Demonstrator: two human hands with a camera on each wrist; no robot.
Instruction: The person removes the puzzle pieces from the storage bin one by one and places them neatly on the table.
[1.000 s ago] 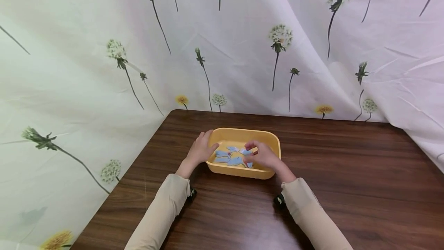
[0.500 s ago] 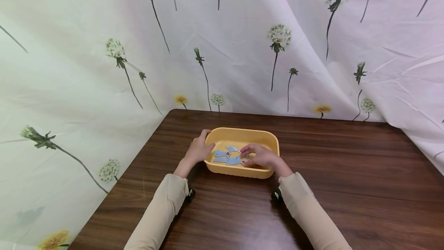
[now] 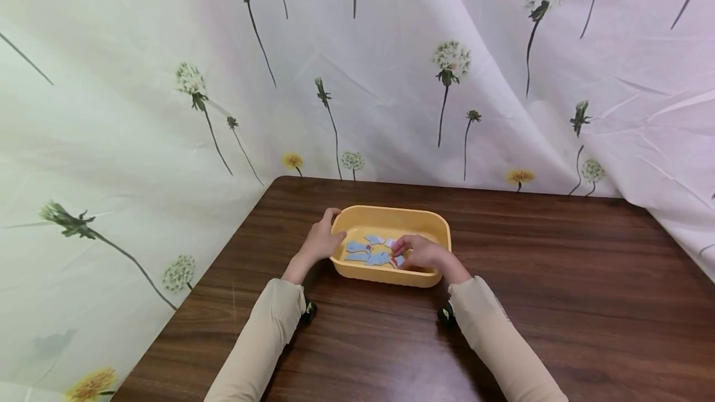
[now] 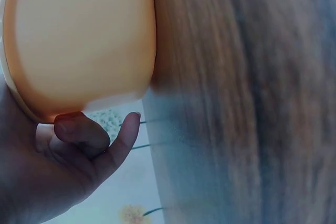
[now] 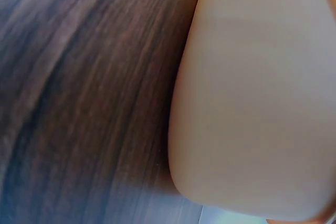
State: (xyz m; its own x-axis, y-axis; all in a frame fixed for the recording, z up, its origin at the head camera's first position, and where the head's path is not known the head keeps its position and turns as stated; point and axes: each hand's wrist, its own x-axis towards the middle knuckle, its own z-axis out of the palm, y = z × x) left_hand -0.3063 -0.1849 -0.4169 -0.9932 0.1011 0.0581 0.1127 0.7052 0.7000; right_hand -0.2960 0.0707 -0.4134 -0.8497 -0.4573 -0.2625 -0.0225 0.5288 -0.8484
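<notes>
A yellow plastic tub (image 3: 391, 214) stands on the table. Flat light-blue pieces (image 3: 378, 259) with curved edges, some with red or white marks, lie on its floor, looking like puzzle pieces. My left hand (image 3: 319, 242) holds the tub's left end, thumb over the rim and fingers outside; in the left wrist view this hand (image 4: 79, 156) has curled fingers against the tub's wall. Inside the tub's right half, my right hand (image 3: 421, 252) has bent fingers down at a red-marked piece (image 3: 398, 261). Whether it pinches that piece is hidden. The right wrist view shows only the tub's outer wall (image 5: 252, 103) and the table.
The dark wood-grain table (image 3: 558, 278) reaches out on both sides of the tub. Behind and to the left hangs a pale cloth (image 3: 385, 79) printed with dandelions. Both forearms, in beige sleeves (image 3: 259, 334), rest low over the table's near part.
My right hand has reached slightly left and its fingers have come closer together at the right-hand pieces, where a red-marked piece now shows differently. The left hand has stayed at the tub's rim.
</notes>
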